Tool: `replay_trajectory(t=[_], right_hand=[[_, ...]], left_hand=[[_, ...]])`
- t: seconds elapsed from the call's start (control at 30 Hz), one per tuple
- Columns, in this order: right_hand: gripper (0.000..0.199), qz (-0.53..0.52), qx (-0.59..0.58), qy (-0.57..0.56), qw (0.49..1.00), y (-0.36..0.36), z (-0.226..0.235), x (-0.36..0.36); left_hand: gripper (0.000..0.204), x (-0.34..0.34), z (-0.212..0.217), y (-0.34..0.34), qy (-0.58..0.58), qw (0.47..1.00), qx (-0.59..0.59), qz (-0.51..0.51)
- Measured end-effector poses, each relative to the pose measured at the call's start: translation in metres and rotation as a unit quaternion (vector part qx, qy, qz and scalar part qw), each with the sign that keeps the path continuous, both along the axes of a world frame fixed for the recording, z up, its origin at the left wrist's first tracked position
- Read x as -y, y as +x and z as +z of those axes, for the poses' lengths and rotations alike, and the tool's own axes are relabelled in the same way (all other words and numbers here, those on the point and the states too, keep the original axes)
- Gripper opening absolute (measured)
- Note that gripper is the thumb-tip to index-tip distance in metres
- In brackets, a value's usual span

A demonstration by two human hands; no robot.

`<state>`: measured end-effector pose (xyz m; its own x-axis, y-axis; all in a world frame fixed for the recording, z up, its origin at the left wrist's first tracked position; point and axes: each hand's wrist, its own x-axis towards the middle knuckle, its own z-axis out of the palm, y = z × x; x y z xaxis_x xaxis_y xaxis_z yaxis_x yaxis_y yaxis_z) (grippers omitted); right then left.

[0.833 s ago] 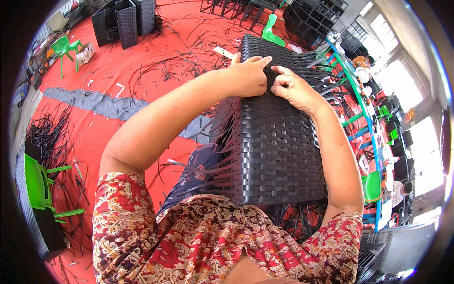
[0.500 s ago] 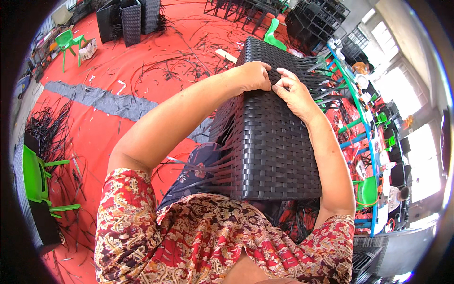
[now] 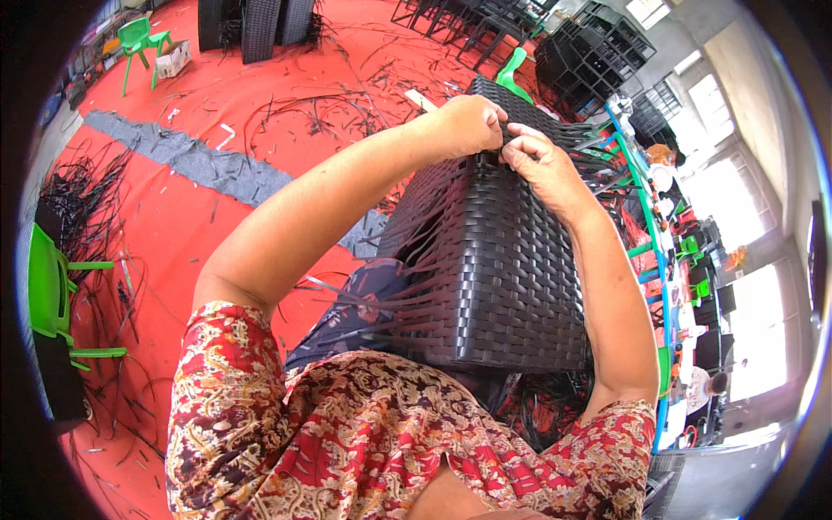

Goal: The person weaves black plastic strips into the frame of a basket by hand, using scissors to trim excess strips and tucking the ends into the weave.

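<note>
A black woven piece of flat plastic strips [image 3: 518, 269], box-like in shape, leans across my lap. Loose strip ends [image 3: 407, 286] stick out along its left side, and more fan out at its far right. My left hand [image 3: 475, 126] is closed at the upper edge of the weave, fingertips bent down. Close beside it, my right hand [image 3: 542, 169] is closed too, thumb and forefinger pressed together with the other fingers curled. Both sets of fingertips meet over the weave. Whatever they pinch is too small and hidden to make out.
Red floor covering [image 3: 286, 65] is littered with black strip scraps, and a grey strip of sheeting [image 3: 186, 156] crosses it. Green chairs [image 3: 52, 286] stand at left, one by a white box [image 3: 173, 59]. Black woven pieces [image 3: 264, 30] stand behind; a blue-green frame [image 3: 663, 286] runs along the right.
My hands have drawn closer together, and my right fingers have curled in from a looser spread. The woven piece has turned slightly, showing more of its left side. The whole view has shifted a little.
</note>
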<state>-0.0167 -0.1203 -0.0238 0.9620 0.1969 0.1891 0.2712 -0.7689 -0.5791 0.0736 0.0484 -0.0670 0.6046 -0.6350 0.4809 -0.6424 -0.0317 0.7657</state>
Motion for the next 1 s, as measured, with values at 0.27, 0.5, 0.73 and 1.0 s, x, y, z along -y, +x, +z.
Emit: replay_trajectory(t=[0.27, 0.5, 0.73, 1.0], right_hand=[[0.024, -0.061, -0.002, 0.035, 0.997, -0.005, 0.001, 0.0], [0.021, -0.089, 0.056, -0.044, 0.994, -0.011, -0.004, -0.008], [0.021, -0.086, 0.038, -0.058, 0.994, -0.013, -0.004, -0.005], [0.023, -0.079, 0.003, 0.015, 0.997, -0.012, -0.007, -0.007]], left_hand=[[0.017, 0.002, -0.069, -0.024, -0.181, 0.981, -0.071, 0.03], [0.016, 0.009, -0.092, -0.053, -0.258, 0.952, -0.147, 0.068], [0.01, 0.004, -0.082, -0.066, -0.26, 0.945, -0.185, 0.069], [0.009, 0.003, -0.076, -0.062, -0.26, 0.948, -0.161, 0.088]])
